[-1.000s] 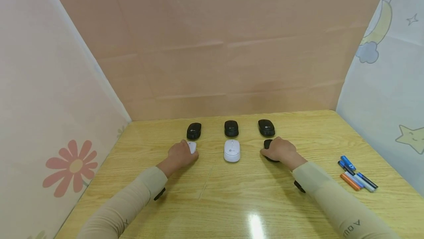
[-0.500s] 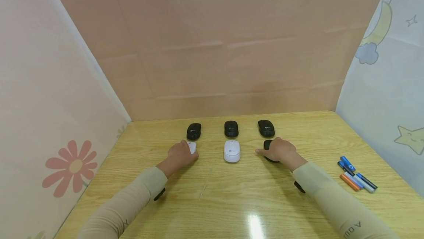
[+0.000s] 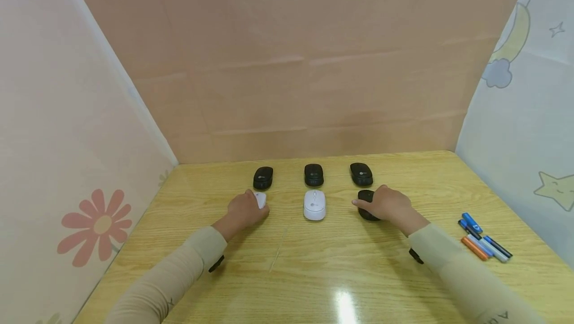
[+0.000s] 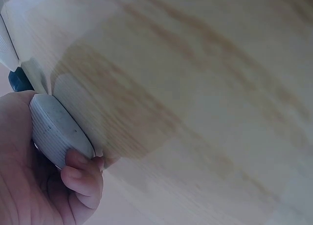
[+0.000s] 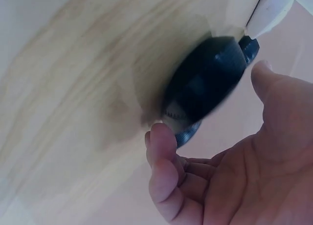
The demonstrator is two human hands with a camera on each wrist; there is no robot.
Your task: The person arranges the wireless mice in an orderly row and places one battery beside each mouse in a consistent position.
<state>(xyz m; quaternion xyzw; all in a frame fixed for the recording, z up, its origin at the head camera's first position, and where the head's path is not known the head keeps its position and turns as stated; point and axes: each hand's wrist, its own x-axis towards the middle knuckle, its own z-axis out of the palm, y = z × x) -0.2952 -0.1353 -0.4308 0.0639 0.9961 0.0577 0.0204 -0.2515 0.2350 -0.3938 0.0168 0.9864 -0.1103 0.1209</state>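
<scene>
At the left of the front row, my left hand (image 3: 243, 212) grips a white mouse (image 3: 259, 199) on the table. In the left wrist view, curled fingers (image 4: 80, 173) touch the side of this mouse (image 4: 57, 129). My right hand (image 3: 391, 205) is at a black mouse (image 3: 368, 206) on the right of that row, covering part of it. The right wrist view shows the thumb standing off this black mouse (image 5: 208, 78), with loosely bent fingers close to its end. Between the hands lies another white mouse (image 3: 315, 205).
Behind the front row stand three more black mice, a left one (image 3: 263, 178), a middle one (image 3: 314, 175) and a right one (image 3: 361, 174). Several markers (image 3: 484, 244) lie on the right of the wooden table (image 3: 287, 264). Walls of hung sheeting (image 3: 291, 89) surround it.
My right thumb has come away from the black mouse, and the right hand has shifted slightly to the right, uncovering more of it. The left hand keeps its place on the white mouse.
</scene>
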